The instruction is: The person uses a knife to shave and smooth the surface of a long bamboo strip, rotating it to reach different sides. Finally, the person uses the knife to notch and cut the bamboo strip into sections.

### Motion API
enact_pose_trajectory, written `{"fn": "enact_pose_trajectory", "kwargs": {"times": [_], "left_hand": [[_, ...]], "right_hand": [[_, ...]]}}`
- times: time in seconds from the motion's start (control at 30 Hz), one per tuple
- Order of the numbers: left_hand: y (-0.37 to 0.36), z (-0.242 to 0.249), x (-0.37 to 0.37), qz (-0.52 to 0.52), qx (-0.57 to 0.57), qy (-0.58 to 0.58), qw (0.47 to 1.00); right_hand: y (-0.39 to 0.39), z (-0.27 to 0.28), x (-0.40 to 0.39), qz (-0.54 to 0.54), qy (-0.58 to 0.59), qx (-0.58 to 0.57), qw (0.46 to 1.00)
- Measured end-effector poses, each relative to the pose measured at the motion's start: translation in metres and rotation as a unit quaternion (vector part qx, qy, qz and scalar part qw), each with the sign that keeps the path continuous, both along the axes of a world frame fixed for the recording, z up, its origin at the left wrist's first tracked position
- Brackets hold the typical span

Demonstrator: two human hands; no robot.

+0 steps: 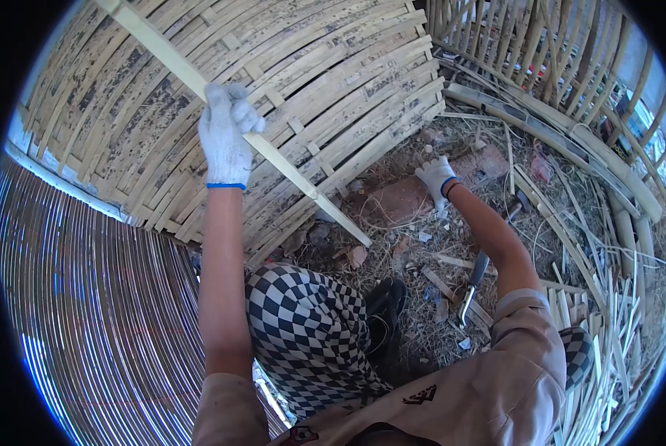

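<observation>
My left hand (227, 137), in a white knitted glove with a blue cuff, is closed round a long pale bamboo strip (292, 172). The strip runs slantwise over a woven bamboo panel (348, 82), its lower end near the ground. Lower and to the right, my right hand (435, 178), gloved the same way, reaches down over a reddish brick (394, 204). Its fingers and thumb appear to span the brick's width; part of the grip is hidden. A curved blade tool with a dark handle (479, 269) lies on the ground below my right forearm.
Straw, stones and bamboo scraps litter the ground round my dark shoe (385, 316). A thick bamboo pole (563, 123) edges a slatted fence (511, 37). Split bamboo strips (612, 357) pile at the right. A ribbed sheet of thin slats (102, 312) stands at the left.
</observation>
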State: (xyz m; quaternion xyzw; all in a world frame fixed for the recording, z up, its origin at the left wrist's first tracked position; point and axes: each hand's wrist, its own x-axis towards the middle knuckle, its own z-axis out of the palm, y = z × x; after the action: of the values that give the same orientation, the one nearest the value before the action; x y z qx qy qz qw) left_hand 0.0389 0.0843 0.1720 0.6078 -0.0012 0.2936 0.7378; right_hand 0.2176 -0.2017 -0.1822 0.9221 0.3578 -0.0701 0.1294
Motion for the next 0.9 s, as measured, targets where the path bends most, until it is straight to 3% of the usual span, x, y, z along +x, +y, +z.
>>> {"fn": "enact_pose_trajectory", "kwargs": {"times": [0.1, 0.2, 0.27, 0.33, 0.4, 0.47, 0.5, 0.67, 0.77, 0.9], "left_hand": [[0.006, -0.003, 0.0, -0.014, 0.013, -0.011, 1.0], [0.008, -0.002, 0.003, -0.007, 0.02, -0.008, 1.0], [0.004, -0.002, 0.004, 0.001, 0.023, -0.006, 1.0], [0.008, -0.003, 0.009, -0.028, 0.027, -0.009, 0.999], [0.004, -0.002, 0.011, -0.041, 0.02, -0.012, 0.999], [-0.005, -0.003, 0.012, -0.003, 0.032, -0.018, 0.999], [-0.013, 0.001, 0.01, 0.018, 0.038, -0.02, 0.999], [-0.019, 0.029, -0.015, 0.076, 0.01, -0.104, 0.992], [-0.021, 0.047, -0.038, 0.114, -0.023, -0.176, 0.977], [-0.024, 0.044, -0.047, 0.07, -0.05, -0.221, 0.972]], "right_hand": [[-0.04, -0.003, 0.003, -0.048, 0.045, -0.023, 0.998], [-0.05, -0.013, -0.008, -0.106, -0.02, 0.089, 0.99], [-0.049, -0.037, -0.024, -0.124, -0.132, 0.226, 0.957], [-0.05, -0.029, -0.067, -0.216, -0.172, 0.367, 0.888], [-0.062, -0.026, -0.114, -0.352, -0.174, 0.48, 0.785], [-0.07, -0.019, -0.176, -0.563, -0.174, 0.427, 0.686], [-0.068, -0.007, -0.201, -0.673, -0.097, 0.36, 0.639], [-0.068, -0.034, -0.293, -0.694, -0.03, 0.284, 0.661], [-0.074, -0.064, -0.31, -0.71, -0.013, 0.331, 0.622], [-0.096, -0.088, -0.31, -0.665, 0.052, 0.353, 0.656]]}}
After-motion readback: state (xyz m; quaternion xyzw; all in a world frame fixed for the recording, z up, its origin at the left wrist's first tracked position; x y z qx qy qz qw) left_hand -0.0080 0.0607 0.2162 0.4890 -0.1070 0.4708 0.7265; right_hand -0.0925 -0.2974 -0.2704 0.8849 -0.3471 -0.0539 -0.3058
